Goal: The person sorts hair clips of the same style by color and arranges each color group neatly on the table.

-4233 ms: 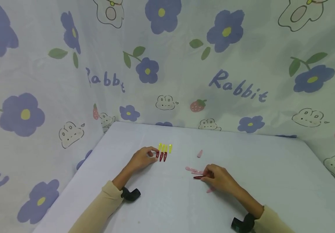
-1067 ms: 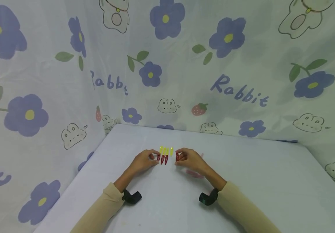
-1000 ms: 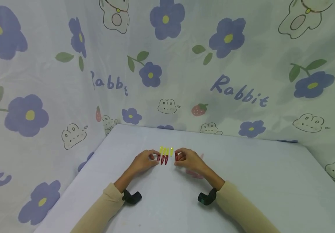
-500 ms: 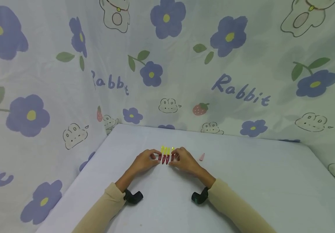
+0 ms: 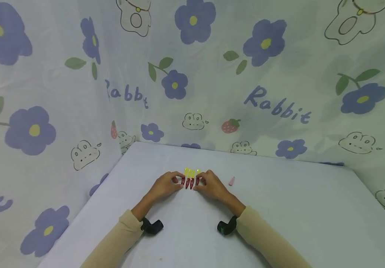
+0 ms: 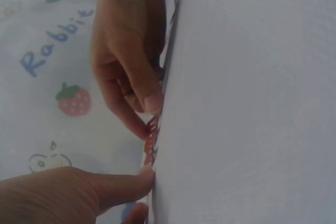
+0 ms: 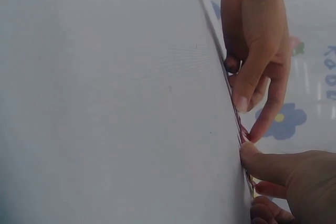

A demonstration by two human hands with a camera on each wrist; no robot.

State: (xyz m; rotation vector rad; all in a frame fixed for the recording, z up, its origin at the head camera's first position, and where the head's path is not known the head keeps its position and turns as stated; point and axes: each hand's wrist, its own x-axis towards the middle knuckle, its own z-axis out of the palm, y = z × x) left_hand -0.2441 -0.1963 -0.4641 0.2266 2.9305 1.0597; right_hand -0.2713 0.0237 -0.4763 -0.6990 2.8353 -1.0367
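My left hand [image 5: 165,185] pinches the left red clip [image 5: 183,181], and my right hand [image 5: 212,185] pinches the right red clip [image 5: 197,181]. Two middle red clips [image 5: 191,183] lie between my hands on the white tabletop [image 5: 185,230]. Yellow clips [image 5: 190,172] sit just behind them. One pink clip [image 5: 232,181] is off to the right.

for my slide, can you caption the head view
Left hand and right hand pinch the outer red clips just below yellow clips; a pink clip lies apart.
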